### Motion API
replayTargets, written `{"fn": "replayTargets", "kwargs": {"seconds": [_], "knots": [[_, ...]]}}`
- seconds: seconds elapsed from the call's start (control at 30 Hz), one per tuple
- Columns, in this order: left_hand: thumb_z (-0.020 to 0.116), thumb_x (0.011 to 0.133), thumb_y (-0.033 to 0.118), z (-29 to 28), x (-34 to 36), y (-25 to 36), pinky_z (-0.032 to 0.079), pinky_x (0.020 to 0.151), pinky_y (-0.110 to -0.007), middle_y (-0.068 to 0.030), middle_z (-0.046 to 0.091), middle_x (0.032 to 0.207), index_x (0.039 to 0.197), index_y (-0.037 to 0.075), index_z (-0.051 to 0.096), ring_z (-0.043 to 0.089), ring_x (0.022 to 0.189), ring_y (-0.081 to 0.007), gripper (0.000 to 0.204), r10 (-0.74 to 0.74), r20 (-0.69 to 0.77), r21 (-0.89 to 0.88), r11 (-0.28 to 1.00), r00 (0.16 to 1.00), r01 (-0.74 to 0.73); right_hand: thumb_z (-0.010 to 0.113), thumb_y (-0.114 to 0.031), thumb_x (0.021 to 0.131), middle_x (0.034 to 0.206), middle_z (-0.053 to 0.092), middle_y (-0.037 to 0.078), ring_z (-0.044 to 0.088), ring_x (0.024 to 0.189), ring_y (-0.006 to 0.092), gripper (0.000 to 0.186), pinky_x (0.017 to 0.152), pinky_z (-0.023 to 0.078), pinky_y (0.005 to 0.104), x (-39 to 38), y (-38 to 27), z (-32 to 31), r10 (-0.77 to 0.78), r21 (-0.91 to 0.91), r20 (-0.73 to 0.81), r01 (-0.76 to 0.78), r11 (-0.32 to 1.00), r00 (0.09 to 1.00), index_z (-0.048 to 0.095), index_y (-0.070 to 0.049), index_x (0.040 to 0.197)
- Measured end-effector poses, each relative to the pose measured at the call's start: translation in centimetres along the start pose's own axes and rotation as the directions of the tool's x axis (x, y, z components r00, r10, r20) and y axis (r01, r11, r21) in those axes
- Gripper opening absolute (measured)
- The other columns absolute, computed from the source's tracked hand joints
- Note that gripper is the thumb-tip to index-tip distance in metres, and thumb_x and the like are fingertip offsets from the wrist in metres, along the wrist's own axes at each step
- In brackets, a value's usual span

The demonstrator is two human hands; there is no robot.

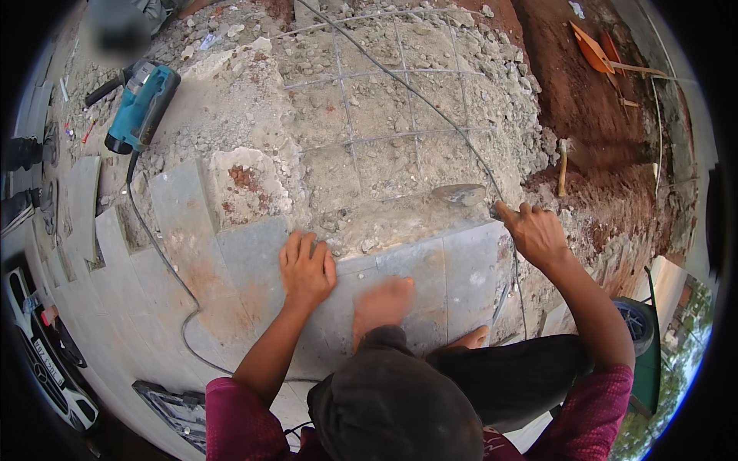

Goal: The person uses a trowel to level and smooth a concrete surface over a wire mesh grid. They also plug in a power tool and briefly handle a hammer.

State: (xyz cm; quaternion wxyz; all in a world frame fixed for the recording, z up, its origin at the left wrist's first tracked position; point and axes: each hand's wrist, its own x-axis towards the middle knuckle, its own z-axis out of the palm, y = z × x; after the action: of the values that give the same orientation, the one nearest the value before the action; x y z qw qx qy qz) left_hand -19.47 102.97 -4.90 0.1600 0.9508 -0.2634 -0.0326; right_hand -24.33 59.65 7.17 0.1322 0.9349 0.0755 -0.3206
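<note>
The left hand lies flat, fingers released and spread, on the far edge of a grey paving slab, holding nothing. The right hand is clenched around the handle of a trowel, whose blade rests on the mortar bed just beyond that slab's far edge. One bare foot stands on the slab beside the left hand; a second foot shows at its near right corner.

Beyond the slab, a wire mesh lies over broken rubble. Further right of the slab, one hammer rests at the edge of the red soil, and two orange shovels lie on the soil, well apart from the slab. To the slab's far left sits one teal power tool, its cable trailing back over the laid paving. A wheelbarrow stands at the slab's near right; what it holds cannot be told. One white car is parked well left of the slab.
</note>
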Motion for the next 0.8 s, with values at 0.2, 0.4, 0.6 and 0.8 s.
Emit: {"fn": "replayTargets", "kwargs": {"seconds": [0.2, 0.4, 0.6, 0.8], "knots": [[0.068, 0.09, 0.018, 0.2, -0.2, -0.4, 0.04, 0.107, -0.052, -0.0138, 0.066, 0.122, 0.102, 0.006, 0.072, 0.054, 0.128, -0.0387, 0.017, 0.006, -0.01, -0.039, 0.999, 1.0, -0.007, 0.06, -0.006, 0.095, 0.097, 0.069, 0.013, 0.074, 0.081, 0.0293, 0.057, 0.064, 0.059, 0.0401, 3.3, -0.3, 2.8, -0.06, -0.008, 0.052, 0.061, 0.998, 0.997, 0.05, -0.016, 0.15], [0.068, 0.09, 0.018, 0.2, 0.2, -0.3, 0.04, 0.106, -0.051, -0.0121, 0.066, 0.121, 0.102, 0.007, 0.072, 0.054, 0.128, -0.0381, 0.017, -0.001, -0.015, -0.017, 1.0, 1.0, 0.001, 0.054, -0.007, 0.097, 0.098, 0.069, 0.016, 0.073, 0.077, 0.0339, 0.06, 0.066, 0.059, 0.0452, -0.2, 6.6, 2.2, 0.045, -0.026, 0.019, -0.045, 0.999, 0.999, 0.047, -0.02, 0.155], [0.066, 0.089, 0.016, 0.6, -0.2, -0.4, 0.038, 0.108, -0.053, -0.0112, 0.066, 0.12, 0.103, 0.007, 0.072, 0.051, 0.13, -0.0398, 0.017, -0.01, 0.007, -0.054, 0.998, 1.0, 0.01, 0.054, -0.007, 0.096, 0.094, 0.07, 0.016, 0.072, 0.076, 0.0346, 0.06, 0.065, 0.058, 0.0471, 4.3, 1.4, 1.4, -0.006, 0.048, -0.001, 0.006, 0.999, 1.0, 0.051, -0.021, 0.154], [0.065, 0.091, 0.017, 0.5, -0.1, 0.1, 0.037, 0.108, -0.053, -0.0115, 0.066, 0.12, 0.103, 0.007, 0.072, 0.051, 0.13, -0.0403, 0.017, -0.022, 0.022, -0.059, 0.998, 1.0, 0.024, 0.057, -0.017, 0.1, 0.088, 0.073, 0.016, 0.074, 0.075, 0.0357, 0.054, 0.065, 0.059, 0.0478, 1.6, 6.1, 0.0, 0.041, -0.054, 0.235, -0.029, 0.998, 0.971, 0.051, -0.025, 0.153]]}}
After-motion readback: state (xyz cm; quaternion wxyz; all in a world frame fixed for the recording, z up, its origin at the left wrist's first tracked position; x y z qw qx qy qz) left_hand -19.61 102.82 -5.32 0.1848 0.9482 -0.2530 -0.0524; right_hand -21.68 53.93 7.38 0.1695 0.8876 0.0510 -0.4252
